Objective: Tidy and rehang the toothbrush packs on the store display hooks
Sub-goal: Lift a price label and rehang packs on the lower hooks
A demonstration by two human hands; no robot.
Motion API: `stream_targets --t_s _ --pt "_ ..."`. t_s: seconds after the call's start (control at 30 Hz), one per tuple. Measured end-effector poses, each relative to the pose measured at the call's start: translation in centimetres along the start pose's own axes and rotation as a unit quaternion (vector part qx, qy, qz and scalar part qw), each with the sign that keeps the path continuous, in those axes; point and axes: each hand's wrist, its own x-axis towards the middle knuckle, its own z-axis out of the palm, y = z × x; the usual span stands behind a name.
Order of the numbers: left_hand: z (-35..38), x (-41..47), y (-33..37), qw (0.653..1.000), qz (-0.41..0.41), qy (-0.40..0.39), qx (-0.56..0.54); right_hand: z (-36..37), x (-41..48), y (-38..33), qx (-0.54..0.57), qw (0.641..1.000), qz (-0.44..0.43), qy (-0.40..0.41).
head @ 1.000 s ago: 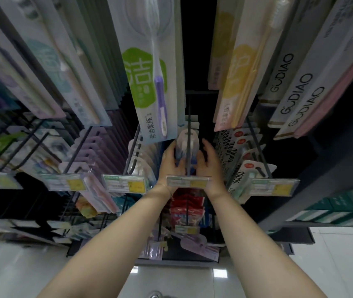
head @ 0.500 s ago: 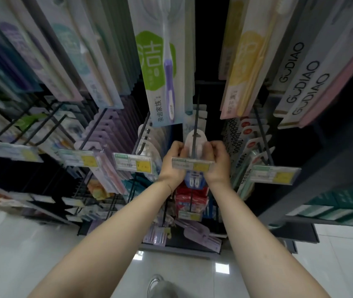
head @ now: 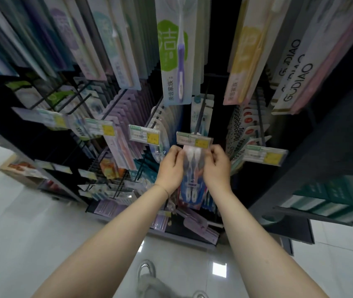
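Observation:
A clear toothbrush pack (head: 192, 168) with two brushes hangs upright between my hands, just below the price tag (head: 193, 140) at the tip of a black display hook (head: 201, 112). My left hand (head: 170, 168) pinches the pack's left edge and my right hand (head: 217, 166) pinches its right edge. The pack's top sits under the tag, off the hook rod. Further packs (head: 201, 117) remain hanging farther back on the same hook.
Neighbouring hooks carry price tags (head: 144, 136) (head: 264, 154) and rows of packs. A tall green-and-purple toothbrush pack (head: 174, 50) hangs overhead. White GUDIAO packs (head: 293, 69) hang at right. A dark shelf (head: 313, 160) juts out on the right. White floor tiles (head: 31, 211) lie below.
Both hands have come down and toward me, drawing the pack from behind the price tag off the hook's tip to below it. The view has tilted as well.

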Motion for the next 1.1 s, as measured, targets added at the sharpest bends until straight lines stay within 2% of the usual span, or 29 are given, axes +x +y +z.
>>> stream_targets --t_s 0.4,0.57,0.73,1.1 --pt "-3.1 -0.9 -0.9 1.000 -0.009 -0.029 0.009 2.2 -2.4 -1.5 0.013 1.000 0.024 0.002" --pt "-6.0 -0.7 -2.6 0.999 -0.026 -0.026 -0.014 5.0 -3.0 -2.7 0.021 0.999 0.034 -0.035" --pt "-9.4 0.3 -2.8 0.999 -0.005 -0.027 -0.036 8.0 -3.0 -4.1 0.031 0.997 0.032 -0.062" --pt "-11.1 4.3 -3.7 0.997 -0.027 -0.040 -0.062 10.8 -1.5 -4.5 0.061 0.997 0.048 0.009"
